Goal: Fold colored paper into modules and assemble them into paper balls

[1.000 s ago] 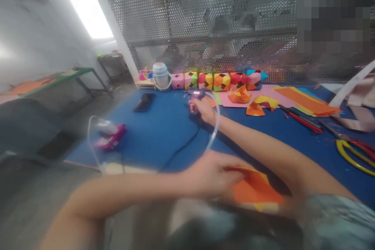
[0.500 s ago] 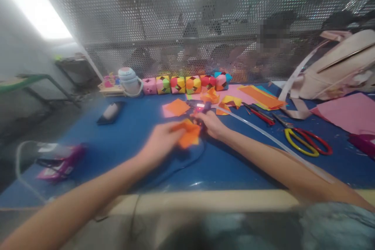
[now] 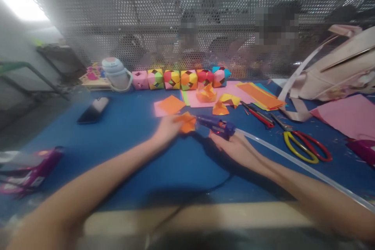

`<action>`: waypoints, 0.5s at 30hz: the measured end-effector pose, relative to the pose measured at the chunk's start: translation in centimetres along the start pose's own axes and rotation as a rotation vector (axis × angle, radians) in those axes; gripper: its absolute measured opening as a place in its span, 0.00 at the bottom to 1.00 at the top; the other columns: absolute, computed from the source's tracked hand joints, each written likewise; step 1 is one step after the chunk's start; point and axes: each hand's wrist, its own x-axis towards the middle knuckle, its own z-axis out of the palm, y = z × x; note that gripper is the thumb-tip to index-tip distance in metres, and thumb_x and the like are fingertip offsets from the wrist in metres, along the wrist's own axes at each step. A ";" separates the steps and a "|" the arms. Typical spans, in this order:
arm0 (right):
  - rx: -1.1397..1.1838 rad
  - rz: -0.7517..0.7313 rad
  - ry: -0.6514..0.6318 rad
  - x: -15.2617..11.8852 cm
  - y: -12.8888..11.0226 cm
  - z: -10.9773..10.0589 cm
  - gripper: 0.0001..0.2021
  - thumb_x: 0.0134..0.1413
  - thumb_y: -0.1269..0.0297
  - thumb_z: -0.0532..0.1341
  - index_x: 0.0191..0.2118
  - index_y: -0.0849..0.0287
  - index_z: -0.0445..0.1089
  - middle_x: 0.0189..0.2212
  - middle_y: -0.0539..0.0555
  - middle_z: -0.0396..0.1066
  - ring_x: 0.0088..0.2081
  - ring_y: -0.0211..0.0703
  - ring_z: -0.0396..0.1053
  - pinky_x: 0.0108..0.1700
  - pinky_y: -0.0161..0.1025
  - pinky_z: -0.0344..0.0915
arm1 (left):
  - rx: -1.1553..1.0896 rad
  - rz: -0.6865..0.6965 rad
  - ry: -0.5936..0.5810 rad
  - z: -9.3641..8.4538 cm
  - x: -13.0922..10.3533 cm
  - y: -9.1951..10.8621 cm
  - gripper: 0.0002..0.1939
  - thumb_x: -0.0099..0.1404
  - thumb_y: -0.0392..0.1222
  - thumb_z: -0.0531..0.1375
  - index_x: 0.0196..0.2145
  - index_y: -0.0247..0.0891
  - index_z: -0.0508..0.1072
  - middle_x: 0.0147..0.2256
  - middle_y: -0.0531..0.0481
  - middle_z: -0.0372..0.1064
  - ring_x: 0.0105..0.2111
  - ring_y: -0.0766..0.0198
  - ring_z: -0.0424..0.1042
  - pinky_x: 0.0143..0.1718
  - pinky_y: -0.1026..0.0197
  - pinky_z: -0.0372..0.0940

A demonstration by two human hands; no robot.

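Observation:
Between the fingers of my left hand [image 3: 167,129] is a folded orange paper piece [image 3: 188,122], held just above the blue table [image 3: 125,152]. My right hand [image 3: 234,146] grips a dark blue glue gun [image 3: 215,124], its nozzle pointing left at the edge of that paper; I cannot tell if they touch. A long clear glue stick [image 3: 269,146] sticks out of the gun's back and runs over my right forearm. Behind my hands lie flat orange and pink paper squares [image 3: 171,104] and loose folded orange and yellow pieces [image 3: 221,107].
A row of several coloured paper cubes [image 3: 172,79] lines the back beside a white lidded container [image 3: 117,74]. A phone [image 3: 94,110] lies left. To the right are scissors [image 3: 301,146], a red-handled tool [image 3: 260,117], paper sheets [image 3: 259,95] and a pale bag [image 3: 336,70].
My right hand has brought the glue gun nearer and turned its nozzle to the left. My left hand has moved the orange paper slightly away from me, up to the nozzle.

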 end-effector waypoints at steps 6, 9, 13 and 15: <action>-0.048 -0.095 0.114 0.4 1.2 0.6 0.08 0.52 0.58 0.56 0.32 0.57 0.64 0.23 0.49 0.69 0.24 0.39 0.64 0.27 0.34 0.62 | -0.003 -0.010 -0.066 1.2 0.8 -0.8 0.10 0.55 0.31 0.55 0.31 0.31 0.77 0.25 0.47 0.74 0.22 0.68 0.71 0.25 0.66 0.66; -0.084 -0.147 0.114 0.7 1.3 0.7 0.05 0.51 0.62 0.56 0.31 0.57 0.62 0.23 0.49 0.69 0.23 0.38 0.65 0.27 0.33 0.62 | 0.004 -0.005 -0.091 1.5 0.8 -0.7 0.10 0.55 0.30 0.55 0.30 0.31 0.76 0.25 0.48 0.74 0.21 0.68 0.71 0.24 0.66 0.66; -0.143 -0.198 0.139 0.8 1.3 0.8 0.04 0.51 0.63 0.54 0.31 0.57 0.61 0.23 0.51 0.69 0.22 0.38 0.65 0.26 0.33 0.62 | 0.022 0.006 -0.107 1.7 0.8 -0.9 0.10 0.55 0.31 0.55 0.32 0.31 0.76 0.25 0.48 0.74 0.22 0.67 0.71 0.24 0.67 0.66; -0.168 -0.215 0.152 0.7 1.5 0.8 0.04 0.51 0.63 0.53 0.32 0.57 0.61 0.23 0.51 0.69 0.22 0.39 0.66 0.26 0.33 0.62 | 0.008 0.009 -0.084 1.7 0.7 -1.2 0.10 0.55 0.31 0.55 0.32 0.31 0.76 0.25 0.48 0.74 0.22 0.66 0.71 0.24 0.66 0.66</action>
